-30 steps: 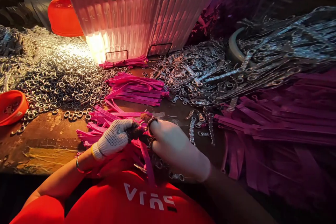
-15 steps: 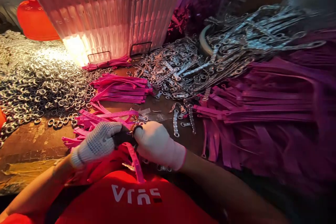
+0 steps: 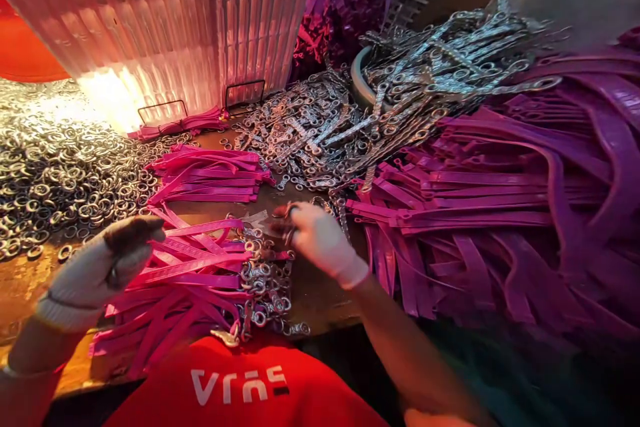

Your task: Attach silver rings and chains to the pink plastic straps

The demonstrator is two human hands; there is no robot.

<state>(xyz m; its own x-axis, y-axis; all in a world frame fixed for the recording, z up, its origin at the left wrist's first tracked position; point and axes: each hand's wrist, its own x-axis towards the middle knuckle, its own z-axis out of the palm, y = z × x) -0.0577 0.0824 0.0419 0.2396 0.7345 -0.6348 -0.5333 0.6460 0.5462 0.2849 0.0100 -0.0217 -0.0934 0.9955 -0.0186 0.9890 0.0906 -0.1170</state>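
My left hand (image 3: 103, 263), in a white glove with darkened fingers, is raised at the left beside a heap of metal rings (image 3: 70, 180). Its fingers stretch toward the right, with nothing visible in them. My right hand (image 3: 325, 237), also gloved, reaches over the table near a few short metal chain pieces (image 3: 340, 203). Its dark fingertips are apart and somewhat blurred; I see nothing held. Between the hands lies a pile of pink straps (image 3: 195, 273), with metal rings and links (image 3: 265, 287) at their right ends.
Behind stands a ribbed translucent panel (image 3: 165, 27), with a bundle of pink straps (image 3: 215, 177) before it. Metal chain strips (image 3: 440, 73) are heaped at the back right. Many loose purple straps (image 3: 500, 200) cover the right side. A red object (image 3: 25, 47) is at the far left.
My hands were together over the strap pile, gripping a pink strap. They have parted, left hand toward the rings and right hand forward and right; the strap is let go. The view has shifted right.
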